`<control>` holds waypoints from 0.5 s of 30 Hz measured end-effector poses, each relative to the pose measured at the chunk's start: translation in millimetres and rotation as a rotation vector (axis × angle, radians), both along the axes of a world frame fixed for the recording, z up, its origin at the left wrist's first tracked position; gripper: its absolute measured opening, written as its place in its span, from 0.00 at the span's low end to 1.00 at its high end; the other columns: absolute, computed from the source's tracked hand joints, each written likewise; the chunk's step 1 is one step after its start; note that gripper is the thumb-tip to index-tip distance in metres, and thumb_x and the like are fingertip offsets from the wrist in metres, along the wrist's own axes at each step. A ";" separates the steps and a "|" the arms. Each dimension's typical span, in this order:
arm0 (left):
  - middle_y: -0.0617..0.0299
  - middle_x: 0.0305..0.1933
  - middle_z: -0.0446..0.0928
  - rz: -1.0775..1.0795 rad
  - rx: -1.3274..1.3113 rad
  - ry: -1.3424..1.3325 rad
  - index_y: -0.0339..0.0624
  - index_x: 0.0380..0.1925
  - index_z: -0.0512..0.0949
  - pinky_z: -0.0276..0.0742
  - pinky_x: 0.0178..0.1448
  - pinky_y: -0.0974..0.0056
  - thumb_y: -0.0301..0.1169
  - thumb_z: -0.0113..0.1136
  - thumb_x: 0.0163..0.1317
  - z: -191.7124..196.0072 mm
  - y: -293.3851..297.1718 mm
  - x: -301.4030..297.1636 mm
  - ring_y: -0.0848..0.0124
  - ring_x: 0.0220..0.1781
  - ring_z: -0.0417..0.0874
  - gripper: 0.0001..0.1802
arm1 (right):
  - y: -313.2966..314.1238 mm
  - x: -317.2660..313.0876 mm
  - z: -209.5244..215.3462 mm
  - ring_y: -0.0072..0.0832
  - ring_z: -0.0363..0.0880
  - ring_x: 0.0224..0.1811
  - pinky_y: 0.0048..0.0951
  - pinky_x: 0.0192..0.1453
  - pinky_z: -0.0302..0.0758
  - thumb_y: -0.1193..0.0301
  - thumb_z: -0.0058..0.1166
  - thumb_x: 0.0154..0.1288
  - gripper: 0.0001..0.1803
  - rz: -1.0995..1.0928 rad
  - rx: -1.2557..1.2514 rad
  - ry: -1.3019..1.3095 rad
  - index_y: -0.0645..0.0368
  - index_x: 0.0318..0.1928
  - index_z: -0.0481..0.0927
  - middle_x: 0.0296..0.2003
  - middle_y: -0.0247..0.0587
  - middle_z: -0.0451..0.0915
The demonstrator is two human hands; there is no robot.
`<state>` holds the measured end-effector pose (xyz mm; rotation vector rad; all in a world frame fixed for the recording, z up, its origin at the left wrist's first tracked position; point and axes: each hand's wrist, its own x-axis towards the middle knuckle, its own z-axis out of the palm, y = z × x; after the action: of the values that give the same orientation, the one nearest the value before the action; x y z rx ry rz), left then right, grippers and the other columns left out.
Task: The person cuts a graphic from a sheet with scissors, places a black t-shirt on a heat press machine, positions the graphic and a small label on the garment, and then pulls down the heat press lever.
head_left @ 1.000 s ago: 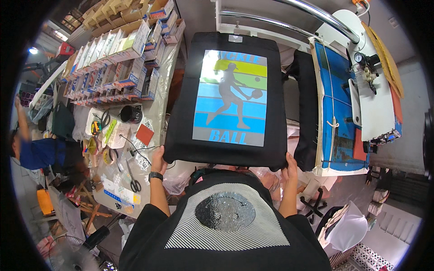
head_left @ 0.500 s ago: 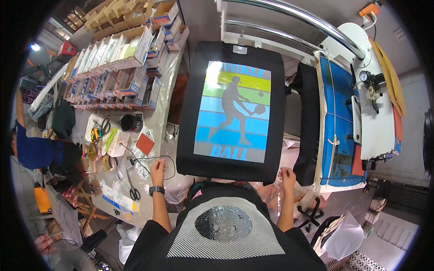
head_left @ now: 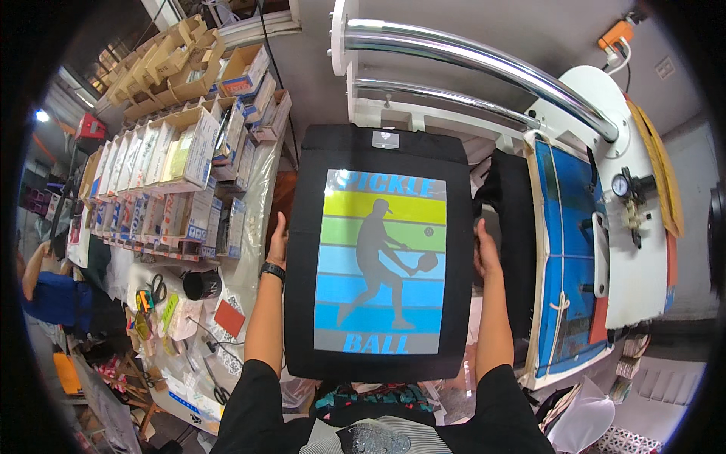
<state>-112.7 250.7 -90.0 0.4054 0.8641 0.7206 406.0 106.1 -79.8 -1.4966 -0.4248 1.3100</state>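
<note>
Clearest lettering is on the shirt [head_left: 302, 265]'s print [head_left: 378, 265]: blue block capitals, one line across the top, another across the bottom. The neck tag [head_left: 386, 139] has a pale mark, too tiny to make out. Loads of blue and some red lettering on the boxes [head_left: 166, 219], pale letters on the black cup [head_left: 203, 285], and the gauge [head_left: 620, 185]'s dial markings are too small to read.

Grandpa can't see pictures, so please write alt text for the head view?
A black shirt lies flat, printed with a paddle player's silhouette over green and blue stripes, between a person's left hand and right hand. Cardboard boxes stand left, a pressure gauge right.
</note>
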 end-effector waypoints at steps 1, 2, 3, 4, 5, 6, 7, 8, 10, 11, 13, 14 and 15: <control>0.54 0.64 0.75 0.062 0.069 -0.151 0.36 0.65 0.71 0.73 0.66 0.59 0.67 0.45 0.68 -19.9 10.4 -11.1 0.62 0.63 0.77 0.45 | 18.1 -15.4 5.6 0.27 0.79 0.55 0.26 0.60 0.74 0.41 0.45 0.74 0.35 -0.075 0.122 -0.062 0.63 0.56 0.78 0.53 0.41 0.80; 0.54 0.64 0.75 0.088 0.129 -0.263 0.35 0.65 0.70 0.73 0.67 0.59 0.66 0.45 0.69 -27.2 19.8 -12.4 0.61 0.63 0.77 0.45 | 24.4 -14.1 3.4 0.29 0.75 0.59 0.28 0.64 0.70 0.42 0.46 0.74 0.35 -0.147 0.156 -0.016 0.62 0.59 0.76 0.57 0.42 0.78; 0.53 0.65 0.75 0.114 0.190 -0.374 0.34 0.65 0.70 0.73 0.67 0.59 0.66 0.45 0.69 -34.4 27.8 -14.1 0.61 0.63 0.77 0.44 | 27.8 -11.9 2.4 0.30 0.72 0.64 0.30 0.69 0.66 0.43 0.46 0.74 0.35 -0.219 0.190 0.030 0.62 0.62 0.73 0.60 0.43 0.75; 0.53 0.65 0.75 0.136 0.256 -0.487 0.33 0.65 0.69 0.72 0.68 0.59 0.65 0.45 0.70 -40.7 38.5 -15.8 0.60 0.63 0.77 0.44 | 30.8 -6.0 1.1 0.32 0.68 0.68 0.31 0.73 0.62 0.44 0.47 0.74 0.35 -0.292 0.229 0.075 0.62 0.65 0.71 0.64 0.43 0.72; 0.53 0.66 0.74 0.162 0.257 -0.519 0.32 0.66 0.68 0.72 0.68 0.59 0.63 0.45 0.71 -52.8 57.3 -9.1 0.60 0.64 0.77 0.44 | 24.1 27.6 -29.9 0.33 0.65 0.71 0.31 0.74 0.60 0.46 0.47 0.75 0.37 -0.330 0.265 -0.023 0.61 0.70 0.65 0.67 0.43 0.69; 0.53 0.67 0.73 0.235 0.274 -0.508 0.31 0.67 0.67 0.72 0.68 0.59 0.62 0.46 0.72 -64.0 64.9 -27.0 0.60 0.64 0.76 0.43 | 35.4 20.1 -33.7 0.33 0.64 0.71 0.31 0.75 0.60 0.46 0.47 0.75 0.36 -0.296 0.289 0.055 0.61 0.70 0.65 0.68 0.43 0.69; 0.53 0.68 0.71 0.212 0.317 -0.518 0.31 0.68 0.65 0.72 0.68 0.59 0.60 0.46 0.72 -64.9 72.8 -32.7 0.60 0.65 0.76 0.42 | 35.7 20.7 -33.3 0.33 0.64 0.72 0.31 0.75 0.59 0.46 0.46 0.75 0.36 -0.282 0.307 0.116 0.61 0.70 0.66 0.68 0.43 0.69; 0.53 0.69 0.70 0.189 0.360 -0.528 0.31 0.69 0.64 0.71 0.69 0.60 0.59 0.47 0.73 -65.7 80.1 -37.6 0.61 0.65 0.75 0.42 | 40.4 21.4 -33.3 0.33 0.63 0.72 0.31 0.75 0.59 0.46 0.46 0.76 0.36 -0.268 0.325 0.177 0.61 0.70 0.66 0.68 0.43 0.68; 0.55 0.70 0.69 0.599 0.529 -0.077 0.30 0.70 0.62 0.71 0.68 0.61 0.56 0.49 0.73 -62.5 101.8 -37.0 0.64 0.66 0.74 0.41 | 49.2 41.1 -36.8 0.33 0.63 0.72 0.32 0.75 0.59 0.47 0.47 0.75 0.36 -0.400 0.409 -0.135 0.62 0.70 0.67 0.69 0.43 0.67; 0.56 0.71 0.68 0.793 0.597 0.163 0.29 0.70 0.61 0.71 0.68 0.61 0.55 0.50 0.73 -57.1 110.9 -33.0 0.65 0.67 0.74 0.41 | 51.6 45.0 -36.2 0.34 0.64 0.71 0.32 0.75 0.59 0.47 0.48 0.75 0.36 -0.450 0.449 -0.169 0.63 0.69 0.67 0.69 0.43 0.67; 0.57 0.70 0.68 1.001 0.582 0.349 0.29 0.70 0.62 0.71 0.68 0.61 0.53 0.52 0.73 -42.2 113.1 -31.2 0.66 0.67 0.74 0.40 | 64.8 36.3 -24.0 0.36 0.66 0.70 0.32 0.74 0.60 0.49 0.50 0.75 0.35 -0.517 0.526 -0.103 0.65 0.68 0.68 0.69 0.44 0.68; 0.57 0.69 0.70 1.015 0.530 0.269 0.29 0.69 0.64 0.71 0.68 0.61 0.53 0.52 0.73 -26.7 114.1 -26.7 0.65 0.66 0.75 0.39 | 71.9 29.7 -11.7 0.37 0.67 0.69 0.32 0.74 0.61 0.50 0.51 0.75 0.35 -0.549 0.569 -0.014 0.67 0.68 0.68 0.68 0.44 0.68; 0.56 0.68 0.71 1.026 0.476 0.183 0.30 0.68 0.66 0.71 0.68 0.61 0.52 0.53 0.73 -8.9 116.8 -18.7 0.64 0.65 0.75 0.38 | 74.8 30.4 -5.8 0.37 0.69 0.67 0.33 0.73 0.63 0.51 0.53 0.73 0.34 -0.562 0.535 0.023 0.67 0.66 0.70 0.67 0.45 0.70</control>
<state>-131.5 367.5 -98.9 0.4413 1.0612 1.8809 436.5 180.8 -85.6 -1.0386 -0.2782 0.6936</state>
